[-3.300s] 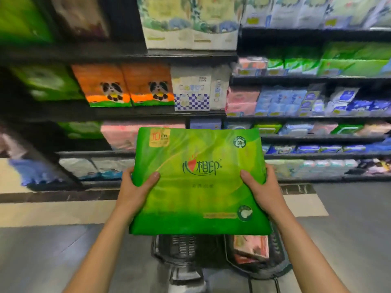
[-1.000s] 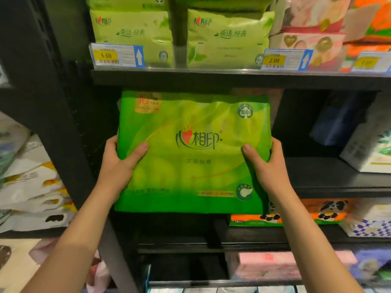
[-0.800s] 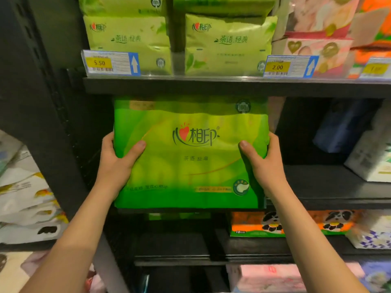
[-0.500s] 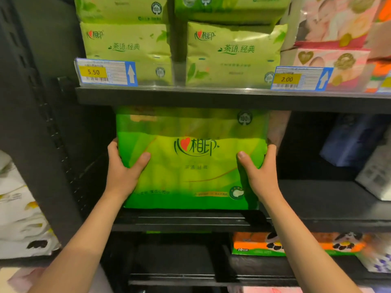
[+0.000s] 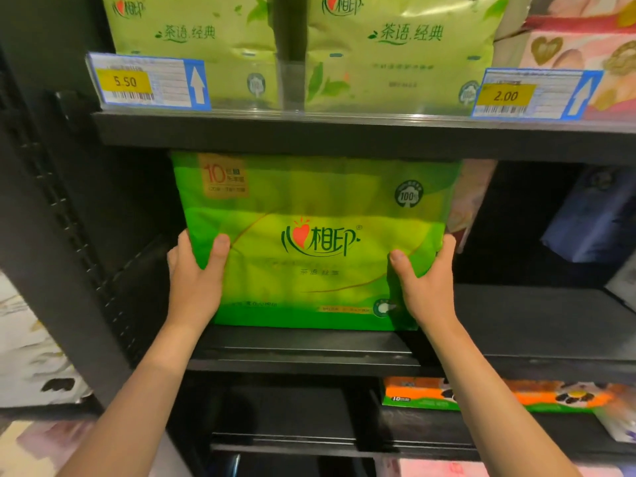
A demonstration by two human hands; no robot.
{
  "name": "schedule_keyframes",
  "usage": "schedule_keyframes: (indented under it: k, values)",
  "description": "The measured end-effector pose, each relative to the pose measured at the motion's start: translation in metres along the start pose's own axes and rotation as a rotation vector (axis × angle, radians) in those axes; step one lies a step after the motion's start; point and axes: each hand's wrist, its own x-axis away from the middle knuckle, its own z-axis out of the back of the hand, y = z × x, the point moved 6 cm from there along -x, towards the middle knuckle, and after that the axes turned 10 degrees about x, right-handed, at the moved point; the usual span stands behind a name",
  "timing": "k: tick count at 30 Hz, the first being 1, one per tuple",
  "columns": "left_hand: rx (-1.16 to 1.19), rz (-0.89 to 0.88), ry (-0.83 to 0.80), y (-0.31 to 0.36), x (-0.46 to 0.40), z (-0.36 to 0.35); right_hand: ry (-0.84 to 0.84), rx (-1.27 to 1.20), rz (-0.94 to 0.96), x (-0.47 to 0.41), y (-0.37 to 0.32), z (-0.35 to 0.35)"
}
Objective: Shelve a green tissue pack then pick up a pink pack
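Firmly, left hand [image 5: 194,280] and right hand [image 5: 425,284] grip the green tissue pack [image 5: 316,242], thumbs in front, upright on the dark shelf [image 5: 516,315].

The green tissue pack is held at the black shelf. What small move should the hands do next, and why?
Probably push the green tissue pack a little deeper, then let go. Its bottom edge seems to rest on the black shelf, near the front, while the left hand and right hand grip its sides.

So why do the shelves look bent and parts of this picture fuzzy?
Head view: the wide-angle lens bows the shelf edge and upright toward the borders; the green pack, gripped by left hand and right hand, reads fairly sharp; corners smear, and the price tag strip shows slight glare.
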Motion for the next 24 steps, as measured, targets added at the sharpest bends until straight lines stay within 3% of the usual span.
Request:
schedule_keyframes:
  k: [4,15,24]
  values:
    - [-0.1,0.125,-0.03,0.006,0.004,0.004,-0.048,0.287,-0.044,0.001,-0.002,0.008]
    - [-0.143,-0.085,0.13,0.021,0.021,0.012,-0.119,0.162,-0.031,0.013,-0.012,0.022]
    - [-0.123,-0.073,0.11,0.022,0.029,0.014,-0.095,0.123,-0.027,0.021,-0.008,0.019]
